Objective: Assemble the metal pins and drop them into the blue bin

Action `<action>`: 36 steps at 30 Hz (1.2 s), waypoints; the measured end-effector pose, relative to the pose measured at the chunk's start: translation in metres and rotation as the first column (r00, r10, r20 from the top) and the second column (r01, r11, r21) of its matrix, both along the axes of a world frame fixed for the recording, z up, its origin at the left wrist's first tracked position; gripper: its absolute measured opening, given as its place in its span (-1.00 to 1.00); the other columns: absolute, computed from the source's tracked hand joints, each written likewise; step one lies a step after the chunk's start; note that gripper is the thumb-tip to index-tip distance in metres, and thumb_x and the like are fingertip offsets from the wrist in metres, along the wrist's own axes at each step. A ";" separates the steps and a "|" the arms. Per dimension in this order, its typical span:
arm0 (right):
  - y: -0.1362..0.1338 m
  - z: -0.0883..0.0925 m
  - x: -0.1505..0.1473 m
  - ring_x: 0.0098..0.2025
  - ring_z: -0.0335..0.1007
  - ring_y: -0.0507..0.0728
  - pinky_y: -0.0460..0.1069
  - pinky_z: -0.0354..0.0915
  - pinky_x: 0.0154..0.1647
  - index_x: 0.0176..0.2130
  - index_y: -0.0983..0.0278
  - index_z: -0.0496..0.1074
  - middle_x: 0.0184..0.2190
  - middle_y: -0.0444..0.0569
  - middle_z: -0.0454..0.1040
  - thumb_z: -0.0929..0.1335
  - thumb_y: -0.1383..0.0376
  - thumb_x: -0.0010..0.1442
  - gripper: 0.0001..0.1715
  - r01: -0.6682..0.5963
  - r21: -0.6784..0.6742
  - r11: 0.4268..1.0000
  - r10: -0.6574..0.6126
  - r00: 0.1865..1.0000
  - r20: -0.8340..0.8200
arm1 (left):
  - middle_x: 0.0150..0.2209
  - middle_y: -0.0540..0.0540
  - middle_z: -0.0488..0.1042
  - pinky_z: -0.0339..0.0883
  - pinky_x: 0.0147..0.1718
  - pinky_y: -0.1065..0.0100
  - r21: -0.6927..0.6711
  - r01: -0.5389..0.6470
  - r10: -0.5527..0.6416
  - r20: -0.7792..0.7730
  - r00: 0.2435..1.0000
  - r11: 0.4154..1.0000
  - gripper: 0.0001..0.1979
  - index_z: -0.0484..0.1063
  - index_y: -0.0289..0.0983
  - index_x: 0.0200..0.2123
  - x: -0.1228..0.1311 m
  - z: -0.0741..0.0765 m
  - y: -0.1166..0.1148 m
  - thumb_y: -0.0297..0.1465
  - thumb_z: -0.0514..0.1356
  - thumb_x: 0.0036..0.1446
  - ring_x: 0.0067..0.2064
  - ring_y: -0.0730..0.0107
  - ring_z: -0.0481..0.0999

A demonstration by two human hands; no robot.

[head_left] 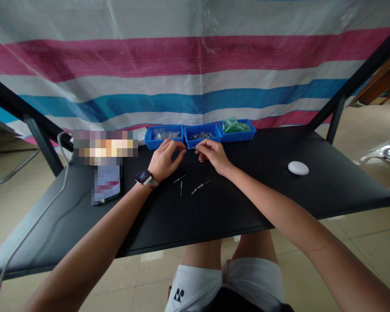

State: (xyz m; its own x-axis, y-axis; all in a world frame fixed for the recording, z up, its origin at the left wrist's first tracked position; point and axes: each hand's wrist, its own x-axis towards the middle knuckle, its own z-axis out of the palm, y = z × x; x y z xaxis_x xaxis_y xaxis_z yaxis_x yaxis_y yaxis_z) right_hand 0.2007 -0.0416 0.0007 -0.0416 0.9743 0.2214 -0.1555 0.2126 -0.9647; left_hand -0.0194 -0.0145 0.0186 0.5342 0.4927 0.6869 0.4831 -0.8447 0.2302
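Note:
My left hand (167,157) and my right hand (212,154) meet just in front of the blue bins, fingertips pinched. Between them spans a thin metal blind rivet (190,148), its ends mostly hidden by the fingers. Several more blind rivets (200,187) lie loose on the black table below my hands. Behind the hands, the middle blue bin (203,129) holds a heap of metal rivets. In the left blue bin (165,128) is a clear plastic bag with small contents I cannot make out. Green plastic packaging (235,125) fills the right blue bin (238,137).
A white oval object (298,168) rests on the right of the black table (253,203). At the left lie a phone-like item (108,182), partly pixelated, and a white cable (35,225). A striped plastic sheet (195,56) hangs behind, between black frame posts (336,119).

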 end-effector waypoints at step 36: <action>0.013 0.005 0.035 -0.47 0.33 0.09 -0.01 0.29 -0.40 -0.24 0.17 0.49 -0.49 -0.15 0.38 0.42 -0.08 0.34 -0.62 0.462 0.361 0.810 -0.556 0.801 0.220 | -0.28 -0.16 0.53 0.41 -0.11 0.11 -0.049 0.047 -0.051 -0.095 0.994 0.998 -0.75 0.45 -0.19 -0.26 0.002 0.007 -0.004 -0.31 0.05 0.48 -0.17 0.12 0.46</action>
State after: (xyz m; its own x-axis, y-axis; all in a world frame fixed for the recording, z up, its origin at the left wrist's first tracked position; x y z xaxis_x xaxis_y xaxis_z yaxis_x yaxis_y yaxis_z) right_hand 0.2359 -0.0288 0.0062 0.3331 0.7704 0.5436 0.3396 0.4398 -0.8314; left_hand -0.0177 -0.0182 0.0256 0.6209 0.4944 0.6084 0.4631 -0.8575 0.2242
